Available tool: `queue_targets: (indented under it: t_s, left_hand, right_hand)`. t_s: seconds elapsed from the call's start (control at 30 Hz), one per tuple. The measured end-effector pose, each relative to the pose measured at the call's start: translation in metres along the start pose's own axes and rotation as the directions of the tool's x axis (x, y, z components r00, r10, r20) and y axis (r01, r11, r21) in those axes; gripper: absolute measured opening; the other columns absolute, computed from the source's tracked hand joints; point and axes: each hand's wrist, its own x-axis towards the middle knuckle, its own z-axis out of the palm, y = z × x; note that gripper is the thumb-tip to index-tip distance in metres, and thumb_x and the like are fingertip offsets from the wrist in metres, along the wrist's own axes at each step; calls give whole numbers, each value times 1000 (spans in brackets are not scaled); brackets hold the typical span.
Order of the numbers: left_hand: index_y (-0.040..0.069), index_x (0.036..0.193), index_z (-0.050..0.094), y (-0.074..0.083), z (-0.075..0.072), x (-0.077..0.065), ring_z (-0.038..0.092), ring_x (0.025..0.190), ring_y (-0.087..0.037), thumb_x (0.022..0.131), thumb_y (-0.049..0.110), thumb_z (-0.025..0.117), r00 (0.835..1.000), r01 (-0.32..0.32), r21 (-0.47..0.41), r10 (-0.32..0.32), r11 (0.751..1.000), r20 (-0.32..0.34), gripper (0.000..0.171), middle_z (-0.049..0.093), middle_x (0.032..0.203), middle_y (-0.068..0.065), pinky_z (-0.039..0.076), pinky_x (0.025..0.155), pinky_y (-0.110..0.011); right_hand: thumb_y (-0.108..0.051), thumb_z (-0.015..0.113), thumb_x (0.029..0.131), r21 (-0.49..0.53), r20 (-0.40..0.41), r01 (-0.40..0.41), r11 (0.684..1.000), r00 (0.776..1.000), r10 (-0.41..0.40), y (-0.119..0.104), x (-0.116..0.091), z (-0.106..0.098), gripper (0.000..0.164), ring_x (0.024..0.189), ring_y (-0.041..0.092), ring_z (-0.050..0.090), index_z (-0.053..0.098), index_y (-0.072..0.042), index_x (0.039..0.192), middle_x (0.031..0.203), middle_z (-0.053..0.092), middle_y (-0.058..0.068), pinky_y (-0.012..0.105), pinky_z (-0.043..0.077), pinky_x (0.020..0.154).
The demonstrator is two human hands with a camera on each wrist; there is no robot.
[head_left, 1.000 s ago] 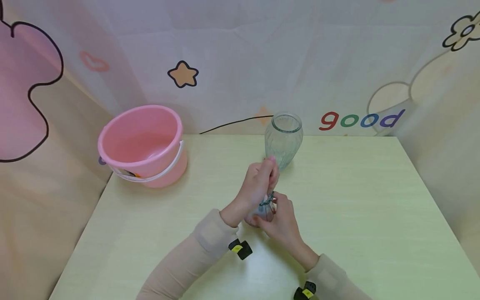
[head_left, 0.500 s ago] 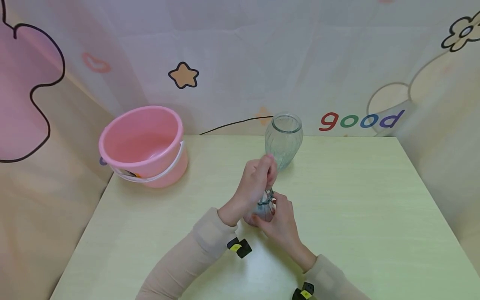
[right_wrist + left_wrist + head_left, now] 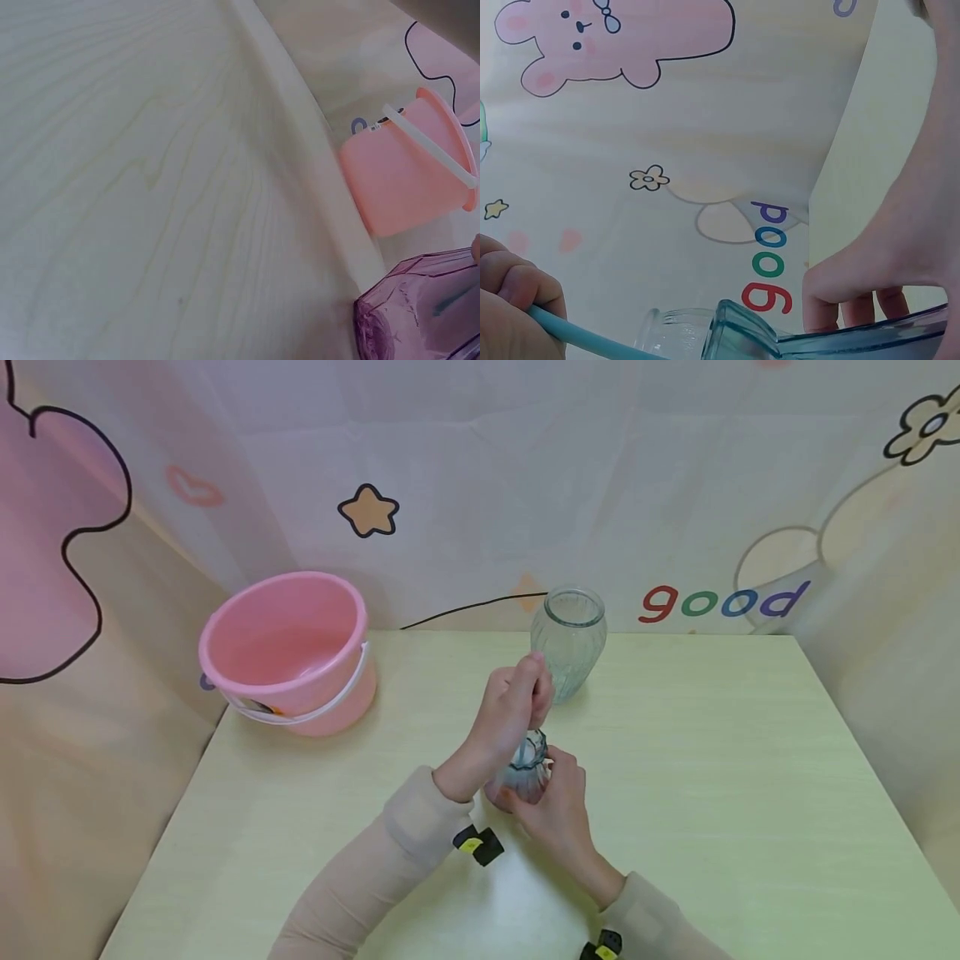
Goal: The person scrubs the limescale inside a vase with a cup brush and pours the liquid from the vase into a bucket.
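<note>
In the head view my left hand is raised over a small glass vase, in a fist. The left wrist view shows that fist around a light-blue rod, which slants down toward the vase mouth; its far end is out of sight there. The vase is ribbed, blue at the neck and purple toward the base. My right hand grips the vase low on its body, thumb on the near side. The vase leans a little, and my left wrist hides part of it.
Behind my hands stands a larger clear glass vase. A pink bucket with a white handle is at the back left of the pale table. A printed curtain hangs along the table's back edge.
My left hand has risen slightly and drawn back from the vase mouth, so more of the neck shows. My right hand keeps its grip on the vase, almost in the same place.
</note>
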Motion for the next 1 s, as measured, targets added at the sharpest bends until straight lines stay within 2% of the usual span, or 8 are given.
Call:
queue_targets:
  t_s: [0.13, 0.3, 0.43, 0.57, 0.73, 0.87, 1.0]
  left_hand:
    - [8, 54, 29, 0, -1, 1, 20, 41, -21, 96, 33, 32, 1000, -1, -3, 1, 1000, -4, 49, 25, 47, -3, 18, 40, -28]
    - [8, 53, 29, 0, -2, 3, 20, 41, -20, 96, 32, 31, 1000, -11, -4, 11, 1000, 2, 49, 25, 46, -3, 18, 39, -28]
    - [8, 53, 29, -2, -2, 4, 20, 40, -20, 95, 31, 31, 1000, -20, 4, 20, 1000, 6, 49, 25, 46, -3, 19, 39, -28]
    - [9, 52, 28, -2, -1, 5, 21, 41, -20, 95, 31, 31, 1000, -22, 3, 22, 1000, 10, 49, 25, 46, -3, 18, 39, -28]
    - [8, 53, 28, -2, -1, 3, 21, 41, -20, 96, 34, 31, 1000, -21, 1, 21, 1000, 1, 50, 24, 46, -3, 19, 39, -28]
    - [7, 54, 29, -7, 0, -2, 23, 42, -22, 95, 37, 31, 1000, 2, 34, -2, 999, -3, 51, 26, 47, -4, 22, 40, -28]
    - [7, 54, 31, -14, 0, -9, 25, 43, -22, 96, 34, 30, 999, 47, 70, -47, 996, 3, 50, 28, 47, -4, 24, 42, -28]
  right_hand:
    - [-32, 74, 67, 23, 5, 56, 998, 998, -56, 1, 0, -1, 75, 97, 25, 36, 34, -4, 125, 109, 43, 11, 40, 32, 78]
    - [-27, 75, 68, 74, 49, 116, 991, 992, -119, 4, 3, -9, 86, 109, 26, 34, 26, -7, 137, 123, 40, 13, 45, 32, 86]
    - [-19, 73, 71, 152, 125, 136, 979, 980, -155, 7, 8, -18, 87, 116, 25, 33, 21, -12, 140, 132, 36, 13, 47, 38, 88]
    - [-11, 69, 75, 228, 215, 156, 961, 955, -206, 12, 13, -27, 82, 120, 22, 34, 21, -13, 141, 137, 35, 10, 45, 41, 90]
    - [-6, 65, 78, 246, 256, 207, 947, 928, -270, 20, 16, -31, 75, 118, 19, 39, 24, -13, 140, 134, 39, 10, 42, 42, 89]
    - [-7, 65, 78, 250, 250, 244, 937, 919, -306, 23, 17, -30, 74, 115, 19, 40, 24, -13, 140, 130, 41, 10, 42, 43, 87]
    - [-8, 65, 78, 248, 245, 268, 931, 912, -328, 24, 17, -28, 70, 112, 20, 40, 28, -11, 137, 128, 41, 10, 43, 43, 86]
